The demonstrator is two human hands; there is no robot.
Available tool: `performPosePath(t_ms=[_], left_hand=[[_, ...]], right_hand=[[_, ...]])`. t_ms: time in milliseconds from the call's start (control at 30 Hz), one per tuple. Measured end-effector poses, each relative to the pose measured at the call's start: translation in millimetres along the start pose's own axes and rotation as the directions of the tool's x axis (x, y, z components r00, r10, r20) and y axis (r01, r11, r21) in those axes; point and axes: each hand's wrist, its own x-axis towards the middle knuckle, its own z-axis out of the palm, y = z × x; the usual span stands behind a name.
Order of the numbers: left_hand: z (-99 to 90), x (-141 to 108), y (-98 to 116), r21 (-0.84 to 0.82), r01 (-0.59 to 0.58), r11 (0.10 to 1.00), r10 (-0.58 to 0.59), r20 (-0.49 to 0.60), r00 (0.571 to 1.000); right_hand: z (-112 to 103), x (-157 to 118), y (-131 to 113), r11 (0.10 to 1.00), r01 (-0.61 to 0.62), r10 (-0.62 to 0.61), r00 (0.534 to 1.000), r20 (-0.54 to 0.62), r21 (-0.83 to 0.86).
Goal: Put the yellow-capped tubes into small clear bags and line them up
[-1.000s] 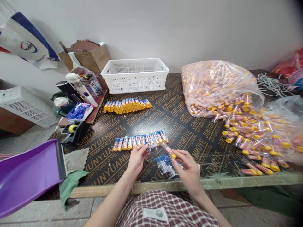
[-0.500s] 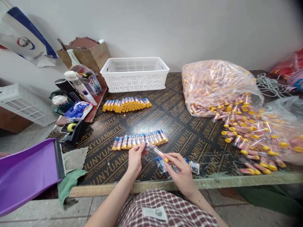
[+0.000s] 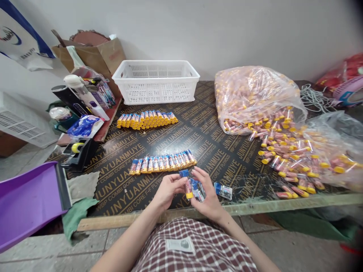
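My left hand [image 3: 170,192] pinches a small clear tube [image 3: 188,186] between thumb and fingers. The tube stands roughly upright, its yellow cap at the bottom and blue wrapping at its top. Curved around its right side is my right hand [image 3: 209,198], thumb and fingers apart; whether a fingertip touches the tube I cannot tell. Small blue-and-clear printed sleeves [image 3: 198,189] lie behind and between my hands, partly hidden. Another flat sleeve [image 3: 224,190] rests to the right. Just beyond my hands is a row of blue-topped tubes [image 3: 161,163] lying side by side.
Farther back lies a stacked group of yellow-ended tubes [image 3: 147,119] before a white basket [image 3: 161,92]. A clear bag [image 3: 255,94] spills loose tubes [image 3: 295,151] at right. A tape dispenser [image 3: 81,153], bottles [image 3: 85,94] and a purple dustpan [image 3: 31,200] are at left.
The tube has turned from slanting to nearly upright and is now in my left hand's pinch. My right hand has let go of its yellow end and opened. The view has shifted slightly.
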Motion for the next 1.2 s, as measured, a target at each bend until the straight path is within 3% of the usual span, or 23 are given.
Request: performPosePath(t_ms=[200, 467, 900, 1033, 1100, 1133, 1200], left_hand=[[7.6, -4.5, -6.9, 0.064, 0.099, 0.993, -0.102, 0.043, 0.994], [10.0, -5.0, -13.1, 0.045, 0.089, 0.995, -0.090, 0.010, 0.996], [14.1, -6.6, -13.0, 0.045, 0.077, 0.996, -0.077, 0.002, 0.997], [-4.2, 0.5, -2.0, 0.145, -0.001, 0.989, 0.017, -0.105, 0.994], [-29.2, 5.8, 13.5, 0.323, -0.114, 0.939, 0.201, -0.249, 0.947], [-45.1, 8.1, 23.2, 0.440, -0.153, 0.885, 0.315, -0.324, 0.892], [-79.5, 11.2, 42.8, 0.661, -0.110, 0.742, 0.516, -0.460, 0.722]], right_hand=[[-3.4, 1.5, 2.6, 0.990, 0.020, -0.039, 0.990, 0.135, 0.142], [3.5, -3.4, 5.4, 0.956, -0.017, 0.000, 0.998, 0.058, 0.293], [5.1, -0.8, 2.7, 0.945, -0.007, -0.011, 0.999, 0.052, 0.328], [-5.0, 3.4, 3.7, 0.960, -0.014, -0.010, 0.996, 0.084, 0.279], [-17.5, 4.2, 11.0, 0.972, -0.022, 0.016, 0.999, 0.030, 0.234], [-24.7, 4.0, 16.5, 0.975, -0.038, 0.043, 0.999, -0.018, 0.218], [-38.6, 2.9, 28.7, 0.976, -0.076, 0.099, 0.989, -0.108, 0.202]])
